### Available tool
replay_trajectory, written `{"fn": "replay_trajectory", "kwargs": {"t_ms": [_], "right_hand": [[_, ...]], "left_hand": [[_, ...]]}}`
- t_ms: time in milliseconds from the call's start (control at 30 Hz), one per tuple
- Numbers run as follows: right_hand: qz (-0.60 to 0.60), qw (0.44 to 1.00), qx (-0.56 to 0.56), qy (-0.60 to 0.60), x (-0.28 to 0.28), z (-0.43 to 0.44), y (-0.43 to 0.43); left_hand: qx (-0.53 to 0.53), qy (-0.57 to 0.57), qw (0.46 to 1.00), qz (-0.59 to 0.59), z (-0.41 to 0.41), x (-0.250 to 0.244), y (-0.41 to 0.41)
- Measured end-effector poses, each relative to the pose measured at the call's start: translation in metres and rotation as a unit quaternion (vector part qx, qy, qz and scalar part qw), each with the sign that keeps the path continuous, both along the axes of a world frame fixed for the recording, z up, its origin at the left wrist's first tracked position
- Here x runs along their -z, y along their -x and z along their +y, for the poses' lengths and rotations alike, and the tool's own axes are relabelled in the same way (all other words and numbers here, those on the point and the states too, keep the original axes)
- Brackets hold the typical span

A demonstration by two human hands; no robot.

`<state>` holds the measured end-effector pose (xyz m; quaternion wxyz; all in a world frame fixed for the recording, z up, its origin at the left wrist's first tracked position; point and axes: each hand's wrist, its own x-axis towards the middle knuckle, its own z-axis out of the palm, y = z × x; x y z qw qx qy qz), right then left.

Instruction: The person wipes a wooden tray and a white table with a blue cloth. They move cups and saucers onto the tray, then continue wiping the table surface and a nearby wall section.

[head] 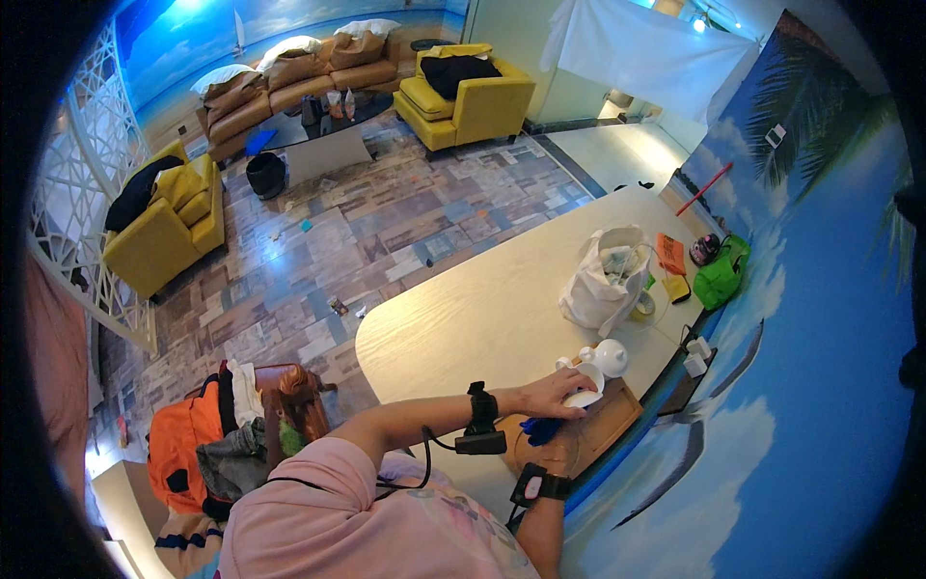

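My left hand (557, 394) reaches over a wooden tray (623, 414), its fingers and thumb around a white ceramic cup (584, 398). Against that cup stands another white ceramic piece (593, 373), and beside it is a white lidded teapot (612, 357). Below is my right hand (558, 454), over the near part of the tray; its fingers are partly hidden, with a faint clear round rim around them. A dark blue cloth or glove (539, 430) lies between the two hands. Whether my right hand grips anything cannot be made out.
On the pale table (463, 311) stand a white bag (604, 282), a tape roll (644, 304), an orange packet (670, 253) and a green bag (722, 273). White plugs (697, 354) sit near the wall. A chair with clothes (195, 441) stands left of me.
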<state>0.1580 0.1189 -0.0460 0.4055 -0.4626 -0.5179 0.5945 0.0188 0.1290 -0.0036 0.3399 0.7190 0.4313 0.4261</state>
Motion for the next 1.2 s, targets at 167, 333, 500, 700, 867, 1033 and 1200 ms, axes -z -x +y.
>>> {"fn": "replay_trajectory", "kwargs": {"t_ms": [167, 333, 500, 700, 867, 1033, 1200], "right_hand": [[-0.193, 0.956, 0.096, -0.197, 0.0, 0.025, -0.001], [-0.292, 0.911, 0.055, -0.285, -0.032, 0.02, -0.001], [-0.199, 0.925, 0.159, -0.284, -0.027, 0.022, 0.0], [0.101, 0.982, 0.158, -0.04, -0.022, 0.026, 0.01], [-0.089, 0.97, 0.143, -0.175, -0.01, 0.029, -0.004], [-0.363, 0.857, -0.006, -0.366, -0.027, 0.025, -0.013], [-0.365, 0.861, -0.002, -0.353, -0.027, 0.012, -0.005]], "left_hand": [[0.033, 0.136, 0.99, 0.0, 0.012, 0.016, 0.015], [0.048, 0.212, 0.975, 0.046, 0.014, 0.002, 0.02], [0.022, -0.133, 0.983, 0.121, 0.019, 0.014, 0.004], [-0.079, -0.057, 0.992, -0.075, 0.007, 0.0, -0.014], [-0.012, 0.053, 0.998, -0.034, 0.02, 0.036, 0.003], [0.045, 0.217, 0.967, 0.126, 0.024, 0.025, 0.018], [0.059, 0.274, 0.947, 0.155, 0.017, 0.043, 0.018]]}}
